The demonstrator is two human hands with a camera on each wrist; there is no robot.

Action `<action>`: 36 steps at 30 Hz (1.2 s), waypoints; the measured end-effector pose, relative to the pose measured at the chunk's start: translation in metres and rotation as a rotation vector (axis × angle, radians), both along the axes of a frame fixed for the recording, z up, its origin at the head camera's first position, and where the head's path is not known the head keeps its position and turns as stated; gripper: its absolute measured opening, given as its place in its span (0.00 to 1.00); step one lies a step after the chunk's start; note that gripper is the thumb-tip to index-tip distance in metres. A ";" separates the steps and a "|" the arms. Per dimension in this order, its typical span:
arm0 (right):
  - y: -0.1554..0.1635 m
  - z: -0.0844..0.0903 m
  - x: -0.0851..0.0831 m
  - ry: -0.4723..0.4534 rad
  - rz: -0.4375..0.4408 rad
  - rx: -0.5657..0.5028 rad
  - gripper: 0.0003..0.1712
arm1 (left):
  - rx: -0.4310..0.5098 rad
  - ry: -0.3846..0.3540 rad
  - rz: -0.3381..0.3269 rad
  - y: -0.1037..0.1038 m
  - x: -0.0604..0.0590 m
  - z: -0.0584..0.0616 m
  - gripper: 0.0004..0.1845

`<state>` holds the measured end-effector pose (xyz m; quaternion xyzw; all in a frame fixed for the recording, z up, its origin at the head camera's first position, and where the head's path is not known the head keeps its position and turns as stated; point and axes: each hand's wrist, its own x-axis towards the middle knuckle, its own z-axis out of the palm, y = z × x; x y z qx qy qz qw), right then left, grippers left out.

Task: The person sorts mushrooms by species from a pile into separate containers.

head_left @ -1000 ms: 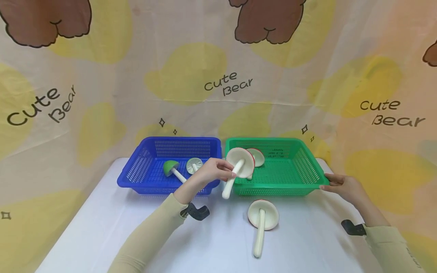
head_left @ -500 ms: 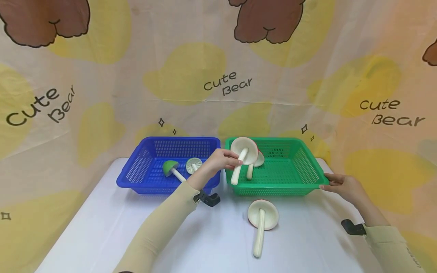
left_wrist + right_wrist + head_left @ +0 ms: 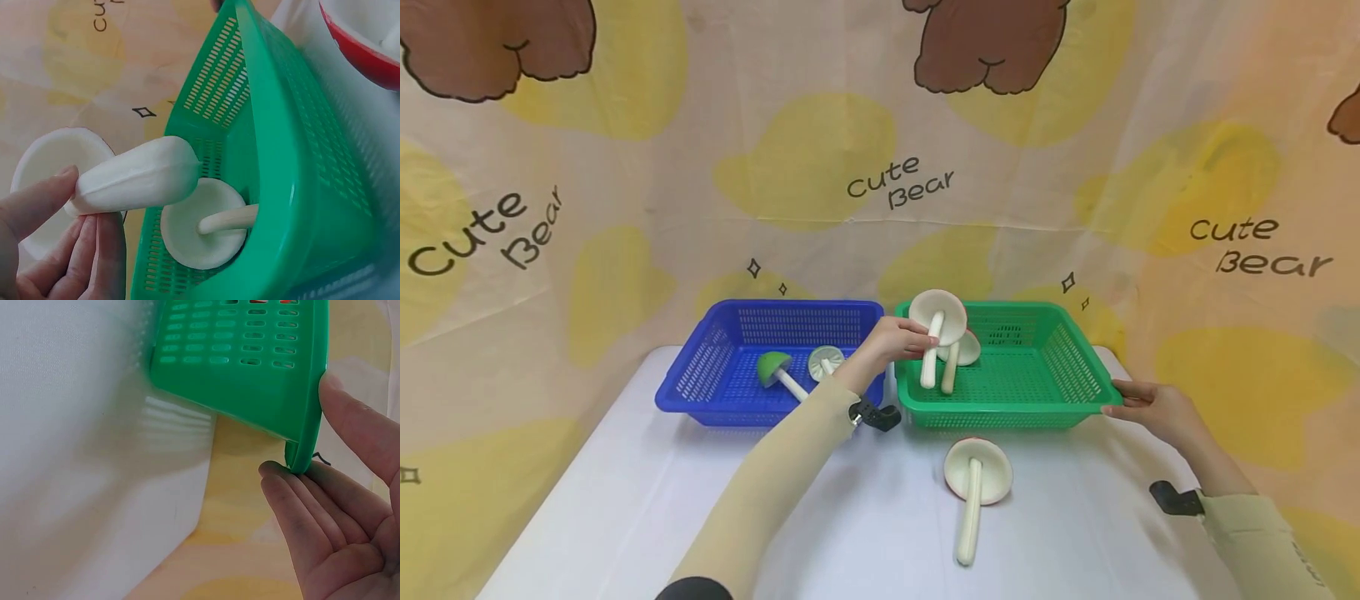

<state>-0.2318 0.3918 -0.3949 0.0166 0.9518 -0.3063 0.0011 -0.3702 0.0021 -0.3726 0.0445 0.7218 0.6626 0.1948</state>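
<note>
With left hand [image 3: 891, 342] fingers pinching the toy mushroom [image 3: 936, 321] stem, lower it gently beside the mushroom lying in the green basket [image 3: 1078, 367], while the right hand [image 3: 1150, 408], fingers nearly straight, steadies the rim.

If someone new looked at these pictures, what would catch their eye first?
Probably the left hand holding a red-capped toy mushroom by its stem above the green basket, where another already lies. The right hand touches that basket's right rim, and a third mushroom lies on the white table.

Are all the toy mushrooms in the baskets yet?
Not yet. Two green mushrooms lie in the blue basket, and one red mushroom lies in the green basket. The left hand holds another mushroom over it; the right hand steadies the rim. One mushroom remains on the table.
</note>
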 end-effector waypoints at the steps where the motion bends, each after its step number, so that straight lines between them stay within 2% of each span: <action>1: 0.000 0.001 0.000 0.001 0.004 0.000 0.44 | 0.003 -0.004 0.006 0.002 -0.002 -0.001 0.18; 8: 0.001 -0.001 -0.001 -0.012 -0.009 0.005 0.46 | 0.025 -0.036 0.048 0.011 -0.012 -0.011 0.17; 13: 0.001 -0.003 -0.002 -0.017 -0.009 -0.006 0.46 | -0.009 -0.008 0.010 0.012 -0.011 -0.016 0.20; 16: 0.002 -0.003 -0.002 -0.016 -0.004 -0.014 0.45 | -0.036 0.021 -0.015 0.008 -0.009 -0.016 0.23; 20: 0.002 -0.003 -0.002 -0.016 -0.007 -0.011 0.46 | -0.024 0.044 -0.037 0.004 -0.004 -0.013 0.23; 27: 0.000 -0.001 -0.002 -0.014 0.000 -0.022 0.46 | 0.025 0.080 -0.092 -0.006 0.014 -0.007 0.21; 36: 0.000 -0.002 -0.001 -0.002 0.010 -0.022 0.44 | 0.056 0.136 -0.190 -0.015 0.053 -0.005 0.18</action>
